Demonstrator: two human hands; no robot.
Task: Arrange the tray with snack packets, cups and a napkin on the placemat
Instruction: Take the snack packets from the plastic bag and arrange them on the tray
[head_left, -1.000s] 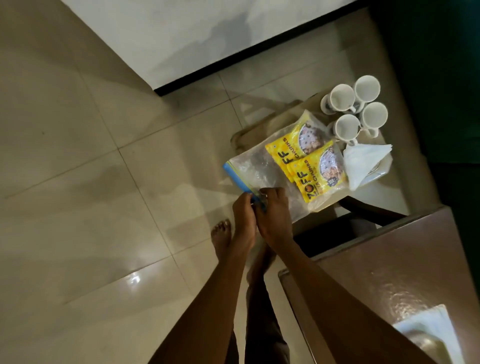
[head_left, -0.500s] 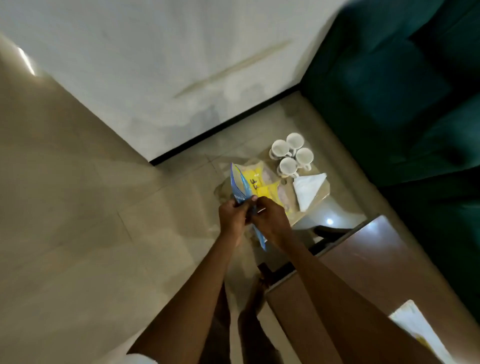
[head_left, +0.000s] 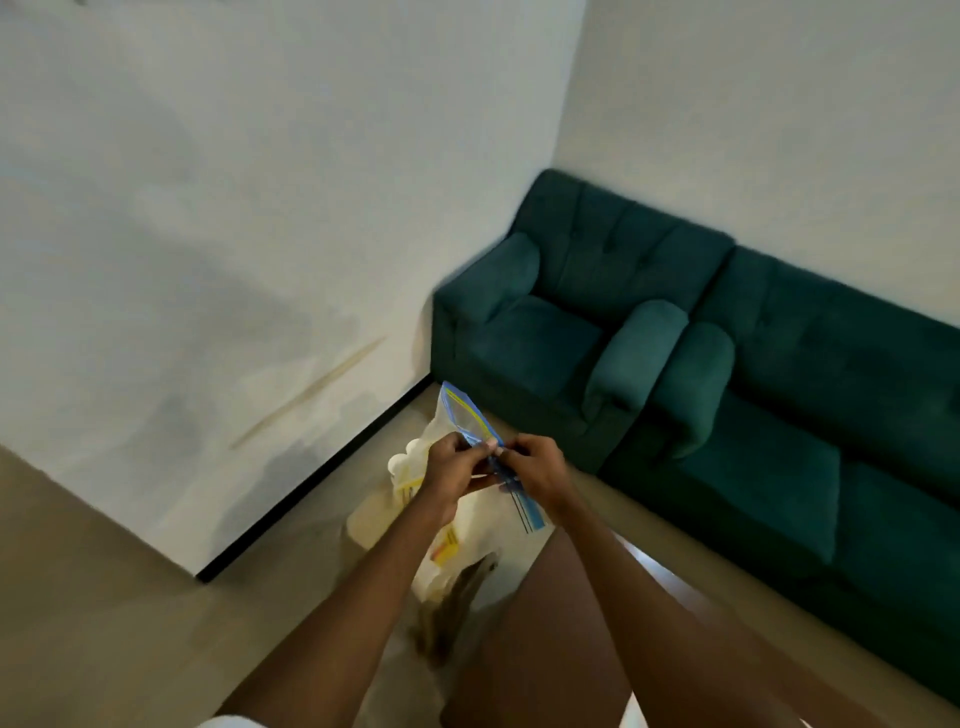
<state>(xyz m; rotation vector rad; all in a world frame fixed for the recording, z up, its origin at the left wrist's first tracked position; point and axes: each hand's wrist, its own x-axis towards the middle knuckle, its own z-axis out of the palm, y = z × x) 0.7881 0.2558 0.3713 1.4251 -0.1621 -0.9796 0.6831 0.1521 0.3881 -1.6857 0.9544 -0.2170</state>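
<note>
A clear plastic zip bag (head_left: 470, 418) with a blue seal strip is held upright in front of me. My left hand (head_left: 451, 470) and my right hand (head_left: 540, 473) both pinch its blue top edge, close together. Below and behind the hands, white cups (head_left: 408, 457) and yellow snack packets (head_left: 447, 545) show in part on the tray (head_left: 371, 525); my arms and the bag hide most of them. No napkin or placemat can be made out.
A dark green sofa (head_left: 727, 374) fills the right side against the white wall (head_left: 208, 208). Beige tiled floor (head_left: 104, 597) lies to the left, with a black skirting line. A brown table corner (head_left: 644, 564) shows between my forearms.
The view has swung upward from the floor to the wall and sofa. Both hands have lifted the zip bag off the tray and hold it upright.
</note>
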